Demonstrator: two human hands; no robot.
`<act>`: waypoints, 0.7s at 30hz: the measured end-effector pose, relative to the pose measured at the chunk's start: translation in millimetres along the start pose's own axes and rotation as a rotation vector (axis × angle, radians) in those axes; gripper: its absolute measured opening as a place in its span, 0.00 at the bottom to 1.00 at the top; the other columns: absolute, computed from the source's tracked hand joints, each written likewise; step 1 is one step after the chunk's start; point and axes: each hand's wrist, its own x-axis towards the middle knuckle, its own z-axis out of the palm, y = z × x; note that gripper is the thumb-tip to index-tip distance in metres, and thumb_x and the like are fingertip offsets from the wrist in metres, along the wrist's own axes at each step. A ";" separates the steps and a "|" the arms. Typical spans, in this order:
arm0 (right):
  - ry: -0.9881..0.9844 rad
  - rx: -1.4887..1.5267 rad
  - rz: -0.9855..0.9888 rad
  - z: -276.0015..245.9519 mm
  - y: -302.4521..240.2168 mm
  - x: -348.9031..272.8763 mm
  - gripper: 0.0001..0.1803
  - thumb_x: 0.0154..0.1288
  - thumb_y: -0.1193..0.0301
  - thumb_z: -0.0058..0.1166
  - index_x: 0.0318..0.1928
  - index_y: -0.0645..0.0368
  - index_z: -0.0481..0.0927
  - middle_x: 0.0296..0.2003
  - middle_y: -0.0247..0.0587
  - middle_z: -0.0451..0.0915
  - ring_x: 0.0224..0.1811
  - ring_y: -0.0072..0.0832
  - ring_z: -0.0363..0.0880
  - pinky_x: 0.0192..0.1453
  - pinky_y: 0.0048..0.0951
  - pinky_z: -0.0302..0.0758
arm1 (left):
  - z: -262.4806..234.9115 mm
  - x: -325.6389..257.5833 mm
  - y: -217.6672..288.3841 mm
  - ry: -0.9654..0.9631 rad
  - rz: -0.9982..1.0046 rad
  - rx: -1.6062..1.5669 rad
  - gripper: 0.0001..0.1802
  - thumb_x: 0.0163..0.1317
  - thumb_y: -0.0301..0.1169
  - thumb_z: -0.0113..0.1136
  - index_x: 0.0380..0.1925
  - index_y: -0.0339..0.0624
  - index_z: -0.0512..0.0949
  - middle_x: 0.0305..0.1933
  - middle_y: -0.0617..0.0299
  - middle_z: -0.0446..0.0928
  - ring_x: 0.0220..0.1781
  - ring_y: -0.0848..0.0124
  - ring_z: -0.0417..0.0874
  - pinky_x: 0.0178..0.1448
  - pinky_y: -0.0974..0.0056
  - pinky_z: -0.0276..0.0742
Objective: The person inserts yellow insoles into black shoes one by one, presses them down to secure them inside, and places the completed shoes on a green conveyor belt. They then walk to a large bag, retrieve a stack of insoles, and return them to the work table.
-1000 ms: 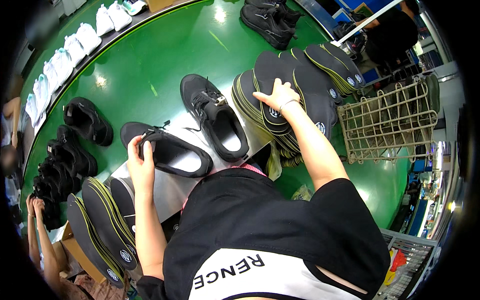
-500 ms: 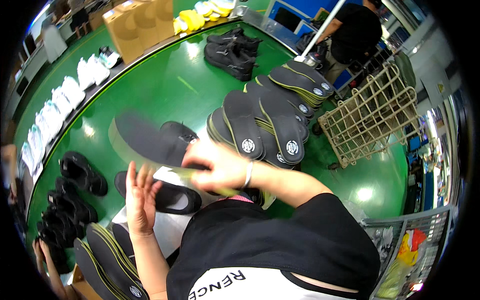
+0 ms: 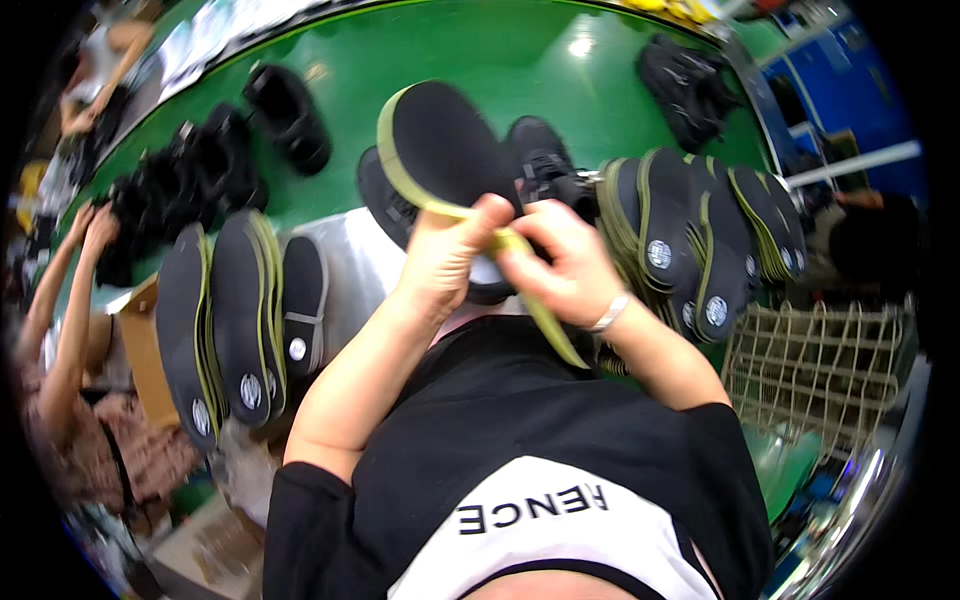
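A black insole (image 3: 448, 140) with a yellow-green rim is held up in front of my chest. My left hand (image 3: 445, 255) is closed on its near part, thumb along the edge. My right hand (image 3: 565, 262) pinches the insole close beside the left thumb. From under the right fingers a yellow-green strip (image 3: 548, 325) runs down toward my shirt; whether it is this insole's other end or a second piece, I cannot tell. Behind the insole stand two black shoes, one at the left (image 3: 385, 190) partly hidden and one at the right (image 3: 540, 155).
Stacked black insoles lie at the right (image 3: 655, 215) and at the left (image 3: 245, 310). Several black shoes (image 3: 190, 180) stand on the green table (image 3: 440, 50) at the far left, beside another person's arms (image 3: 75, 310). More black shoes (image 3: 685, 85) sit far right, above a wire basket (image 3: 820, 375).
The view has swung to the right. My left hand, open before, now holds the insole. My hands have come together, and the insole is raised upright rather than sweeping sideways.
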 end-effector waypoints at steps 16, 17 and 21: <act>-0.817 -0.803 -0.250 -26.8 1.2 10.9 0.08 0.45 0.68 0.49 0.20 0.60 0.73 0.20 0.43 0.70 0.19 0.39 0.73 0.25 0.36 0.71 | -83.3 31.3 -31.4 0.148 0.423 1.437 0.13 0.56 0.35 0.49 0.36 0.37 0.72 0.33 0.50 0.74 0.37 0.55 0.75 0.41 0.56 0.70; -0.848 -0.837 -0.256 -21.8 0.1 16.3 0.08 0.44 0.68 0.48 0.21 0.61 0.74 0.20 0.44 0.72 0.21 0.38 0.74 0.26 0.36 0.72 | -84.7 33.1 -29.7 0.143 0.421 1.421 0.14 0.56 0.35 0.48 0.36 0.36 0.72 0.31 0.49 0.74 0.34 0.53 0.75 0.39 0.55 0.70; -0.901 -0.999 -0.195 -11.4 -10.1 35.9 0.09 0.44 0.68 0.49 0.20 0.59 0.79 0.21 0.44 0.78 0.25 0.37 0.78 0.29 0.33 0.73 | -84.2 35.9 -27.9 0.178 0.363 1.437 0.13 0.56 0.36 0.49 0.34 0.36 0.73 0.29 0.49 0.75 0.32 0.52 0.76 0.38 0.54 0.71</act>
